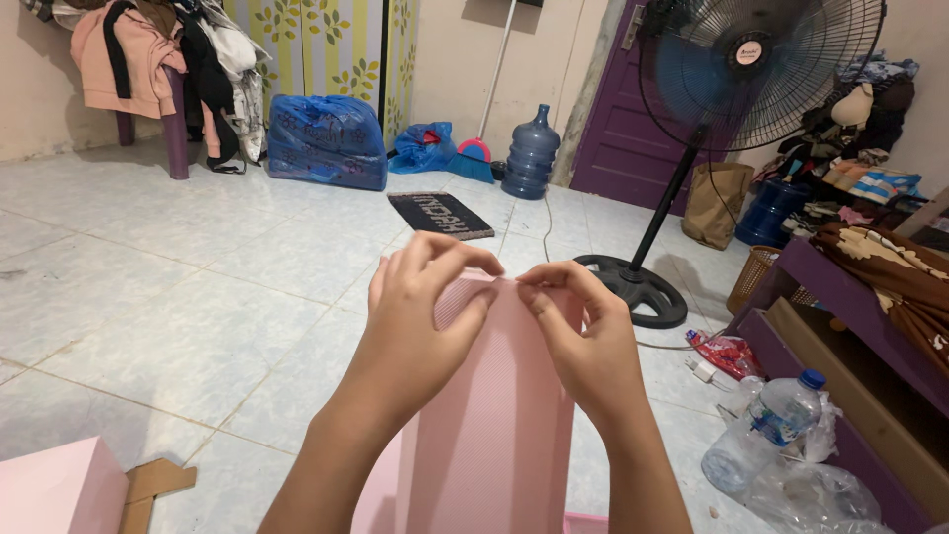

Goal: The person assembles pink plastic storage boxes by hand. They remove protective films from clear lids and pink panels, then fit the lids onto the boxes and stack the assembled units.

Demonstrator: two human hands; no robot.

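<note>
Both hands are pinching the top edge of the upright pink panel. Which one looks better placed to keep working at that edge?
Probably the right hand: its fingertips pinch the pink panel at the very top edge, while the left hand wraps over it, steadying.

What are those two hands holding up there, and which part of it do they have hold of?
Both the left hand and right hand pinch the top edge of an upright pink panel.

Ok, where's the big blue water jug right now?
In the head view, the blue water jug stands on the tiled floor at the far wall, centre-right, between a red-and-blue dustpan and the purple door.
</note>
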